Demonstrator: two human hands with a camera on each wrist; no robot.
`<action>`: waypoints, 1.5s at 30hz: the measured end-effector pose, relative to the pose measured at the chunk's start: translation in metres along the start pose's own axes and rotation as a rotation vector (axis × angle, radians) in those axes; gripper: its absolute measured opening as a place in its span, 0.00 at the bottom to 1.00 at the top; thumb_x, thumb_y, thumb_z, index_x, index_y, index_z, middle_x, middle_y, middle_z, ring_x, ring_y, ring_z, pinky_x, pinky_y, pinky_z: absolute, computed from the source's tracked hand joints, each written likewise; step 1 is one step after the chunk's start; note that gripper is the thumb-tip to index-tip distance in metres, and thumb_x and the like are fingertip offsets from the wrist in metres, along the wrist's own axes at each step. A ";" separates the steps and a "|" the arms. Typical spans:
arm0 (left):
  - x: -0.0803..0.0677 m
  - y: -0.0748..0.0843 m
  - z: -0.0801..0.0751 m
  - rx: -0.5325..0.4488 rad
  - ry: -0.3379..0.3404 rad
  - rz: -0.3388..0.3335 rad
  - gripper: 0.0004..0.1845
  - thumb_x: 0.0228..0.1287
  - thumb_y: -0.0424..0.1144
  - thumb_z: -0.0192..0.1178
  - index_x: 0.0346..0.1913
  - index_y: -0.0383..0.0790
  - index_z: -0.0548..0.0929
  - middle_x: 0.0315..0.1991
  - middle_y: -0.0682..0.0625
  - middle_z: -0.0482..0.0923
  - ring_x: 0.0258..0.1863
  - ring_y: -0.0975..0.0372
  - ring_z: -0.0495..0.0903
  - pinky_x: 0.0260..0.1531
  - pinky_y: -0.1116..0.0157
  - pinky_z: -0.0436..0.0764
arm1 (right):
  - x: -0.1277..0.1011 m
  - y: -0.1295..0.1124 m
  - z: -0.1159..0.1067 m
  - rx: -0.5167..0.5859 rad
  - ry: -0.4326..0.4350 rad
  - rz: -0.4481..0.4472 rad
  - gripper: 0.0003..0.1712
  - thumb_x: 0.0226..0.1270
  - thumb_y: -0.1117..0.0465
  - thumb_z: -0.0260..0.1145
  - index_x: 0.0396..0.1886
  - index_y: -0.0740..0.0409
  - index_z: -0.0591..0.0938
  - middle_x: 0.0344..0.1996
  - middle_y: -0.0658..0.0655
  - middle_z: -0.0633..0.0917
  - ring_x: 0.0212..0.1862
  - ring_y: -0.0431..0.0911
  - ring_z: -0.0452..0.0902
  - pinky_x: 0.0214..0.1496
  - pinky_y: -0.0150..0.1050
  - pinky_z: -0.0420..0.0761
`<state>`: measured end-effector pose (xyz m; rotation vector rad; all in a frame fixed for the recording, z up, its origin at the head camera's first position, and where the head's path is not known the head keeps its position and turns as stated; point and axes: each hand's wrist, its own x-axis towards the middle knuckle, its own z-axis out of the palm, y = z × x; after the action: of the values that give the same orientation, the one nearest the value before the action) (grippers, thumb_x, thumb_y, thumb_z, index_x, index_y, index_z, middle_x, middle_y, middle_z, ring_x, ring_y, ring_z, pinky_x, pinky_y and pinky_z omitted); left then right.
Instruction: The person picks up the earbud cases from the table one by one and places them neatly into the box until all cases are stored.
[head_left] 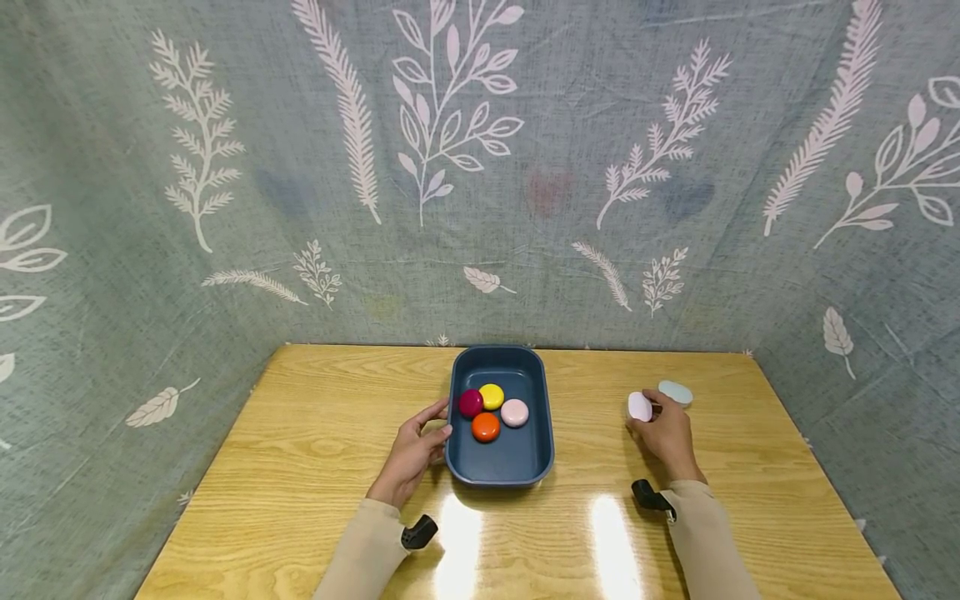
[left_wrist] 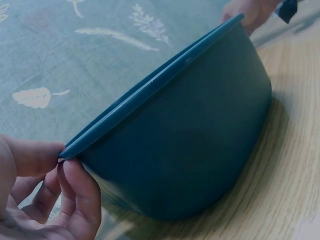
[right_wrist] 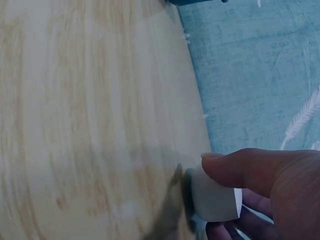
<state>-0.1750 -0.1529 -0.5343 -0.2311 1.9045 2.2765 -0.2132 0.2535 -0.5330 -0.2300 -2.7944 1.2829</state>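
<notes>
A dark blue tray (head_left: 540, 421) stands mid-table with a magenta pebble (head_left: 470, 402), a yellow one (head_left: 492, 396), a pale pink one (head_left: 514, 412) and an orange one (head_left: 486, 427) inside. My left hand (head_left: 420, 442) pinches the tray's left rim (left_wrist: 67, 148) between thumb and fingers. My right hand (head_left: 663, 429) pinches a pale lilac pebble (head_left: 640, 406) just above the wood; in the right wrist view the pebble (right_wrist: 215, 202) looks white under my thumb (right_wrist: 240, 167). A light blue pebble (head_left: 676, 392) lies just behind that hand.
The wooden table (head_left: 322, 433) is walled on three sides by a grey-green cloth (head_left: 225, 208) with white leaf prints. Bright glare patches (head_left: 457, 542) lie near the front edge. Black wrist mounts (head_left: 418, 532) sit on both sleeves.
</notes>
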 end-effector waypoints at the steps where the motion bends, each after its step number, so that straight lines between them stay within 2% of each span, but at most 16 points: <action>1: 0.000 0.000 0.000 0.001 0.001 0.000 0.28 0.76 0.24 0.58 0.77 0.35 0.73 0.62 0.40 0.67 0.34 0.64 0.78 0.33 0.70 0.82 | 0.000 -0.001 0.000 0.001 0.000 0.002 0.36 0.67 0.72 0.72 0.72 0.78 0.71 0.61 0.82 0.77 0.61 0.73 0.78 0.63 0.65 0.79; 16: 0.000 0.000 0.000 -0.007 -0.002 0.003 0.28 0.76 0.23 0.57 0.76 0.34 0.73 0.60 0.40 0.68 0.36 0.62 0.79 0.34 0.70 0.82 | -0.005 -0.035 -0.002 0.069 -0.001 -0.039 0.36 0.65 0.74 0.73 0.72 0.76 0.72 0.64 0.80 0.76 0.63 0.73 0.76 0.65 0.63 0.79; 28: 0.001 -0.001 -0.001 -0.010 -0.002 0.006 0.29 0.75 0.23 0.57 0.76 0.34 0.73 0.60 0.41 0.68 0.33 0.64 0.78 0.32 0.70 0.81 | -0.008 -0.061 0.017 0.088 -0.042 -0.157 0.36 0.63 0.76 0.74 0.71 0.75 0.74 0.65 0.77 0.76 0.65 0.71 0.76 0.66 0.60 0.80; 45: 0.000 0.000 0.000 -0.013 -0.006 -0.003 0.29 0.75 0.23 0.57 0.76 0.34 0.73 0.60 0.42 0.67 0.32 0.64 0.79 0.33 0.70 0.82 | -0.011 -0.092 0.042 0.132 -0.035 -0.283 0.34 0.56 0.79 0.77 0.65 0.76 0.79 0.60 0.76 0.81 0.59 0.68 0.80 0.61 0.59 0.83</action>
<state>-0.1754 -0.1525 -0.5346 -0.2288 1.8859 2.2857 -0.2177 0.1612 -0.4908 0.1889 -2.6328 1.4008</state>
